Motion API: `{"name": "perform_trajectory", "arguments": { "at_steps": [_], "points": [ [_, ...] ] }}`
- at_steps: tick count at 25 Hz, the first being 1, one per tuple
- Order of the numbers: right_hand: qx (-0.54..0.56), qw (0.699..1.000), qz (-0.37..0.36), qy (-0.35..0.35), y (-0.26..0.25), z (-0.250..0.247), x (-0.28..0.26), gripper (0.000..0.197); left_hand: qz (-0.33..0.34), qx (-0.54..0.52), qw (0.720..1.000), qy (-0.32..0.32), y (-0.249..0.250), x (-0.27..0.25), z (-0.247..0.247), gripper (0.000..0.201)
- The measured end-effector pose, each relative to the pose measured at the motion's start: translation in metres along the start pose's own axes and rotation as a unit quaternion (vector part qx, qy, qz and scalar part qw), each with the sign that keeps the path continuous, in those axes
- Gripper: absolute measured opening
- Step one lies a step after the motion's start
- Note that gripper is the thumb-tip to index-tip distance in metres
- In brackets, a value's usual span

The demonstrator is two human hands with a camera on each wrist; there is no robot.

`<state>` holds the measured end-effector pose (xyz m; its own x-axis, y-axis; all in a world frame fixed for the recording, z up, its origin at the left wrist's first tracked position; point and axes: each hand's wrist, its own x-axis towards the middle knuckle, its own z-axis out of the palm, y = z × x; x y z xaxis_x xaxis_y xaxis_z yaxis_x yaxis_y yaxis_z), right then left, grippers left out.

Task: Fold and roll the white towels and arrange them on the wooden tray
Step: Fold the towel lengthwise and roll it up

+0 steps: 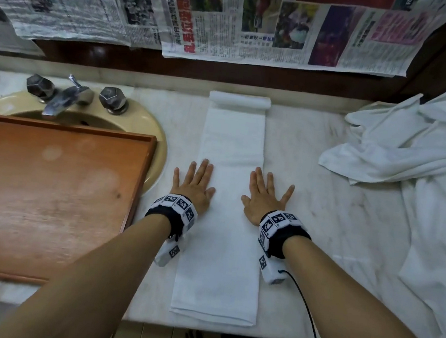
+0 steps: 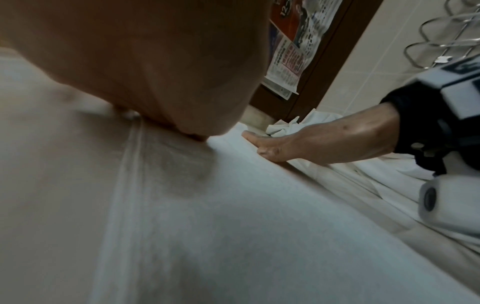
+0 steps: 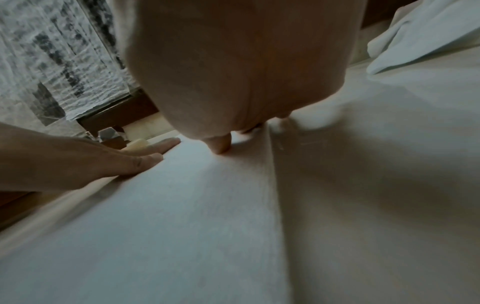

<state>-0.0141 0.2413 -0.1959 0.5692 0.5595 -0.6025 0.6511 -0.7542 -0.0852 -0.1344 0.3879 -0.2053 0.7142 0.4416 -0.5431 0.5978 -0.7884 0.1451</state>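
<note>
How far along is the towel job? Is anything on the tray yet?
Early days. One white towel is folded into a long strip, its far end rolled a little. The left hand and right hand press flat on its edges. The wooden tray holds nothing, and a heap of loose towels still waits.

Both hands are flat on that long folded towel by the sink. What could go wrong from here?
The left hand and right hand press the strip's long edges, partly on the marble counter; the folded towel may spread or skew when rolled.

Its near end lies at the counter's front edge, so a tug toward the person might drag it off.

The wooden tray lies partly over the sink basin; it might tip when loaded.
</note>
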Motion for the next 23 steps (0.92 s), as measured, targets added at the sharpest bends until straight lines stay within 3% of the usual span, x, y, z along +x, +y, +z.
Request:
{"name": "perform_trajectory", "arguments": {
  "at_steps": [4,8,9,12,13,16,17,21,23],
  "points": [
    [0.000,1.000,0.024,0.009,-0.012,-0.014,0.002,0.067,-0.045,-0.038,0.998,-0.004,0.013,0.009,-0.030,0.064],
    [-0.046,0.993,-0.100,0.033,-0.020,0.045,-0.051,0.064,0.075,-0.011,0.997,0.030,0.022,-0.057,0.033,0.060],
    [-0.040,0.994,-0.094,0.026,-0.009,0.055,-0.059,0.064,0.074,-0.002,0.997,0.033,0.011,-0.072,0.050,0.060],
    [0.016,0.998,0.049,0.024,0.018,0.057,-0.066,0.065,-0.063,-0.067,0.996,0.022,-0.018,-0.078,0.054,0.058],
    [0.011,0.998,0.048,0.037,0.013,0.058,-0.073,0.065,-0.079,-0.073,0.994,0.015,-0.016,-0.082,0.052,0.059],
    [-0.030,0.993,-0.102,0.058,-0.021,0.084,-0.105,0.066,0.046,-0.037,0.998,0.031,0.018,-0.107,0.073,0.059],
    [-0.034,0.990,-0.120,0.059,-0.023,0.097,-0.113,0.065,0.066,-0.027,0.997,0.041,0.020,-0.115,0.086,0.059],
    [0.022,0.997,0.030,0.072,0.011,0.109,-0.124,0.066,-0.066,-0.052,0.996,0.037,-0.026,-0.136,0.096,0.058],
    [0.031,0.994,0.032,0.096,0.005,0.107,-0.130,0.066,-0.054,-0.054,0.995,0.058,-0.026,-0.143,0.092,0.059]
  ]
}}
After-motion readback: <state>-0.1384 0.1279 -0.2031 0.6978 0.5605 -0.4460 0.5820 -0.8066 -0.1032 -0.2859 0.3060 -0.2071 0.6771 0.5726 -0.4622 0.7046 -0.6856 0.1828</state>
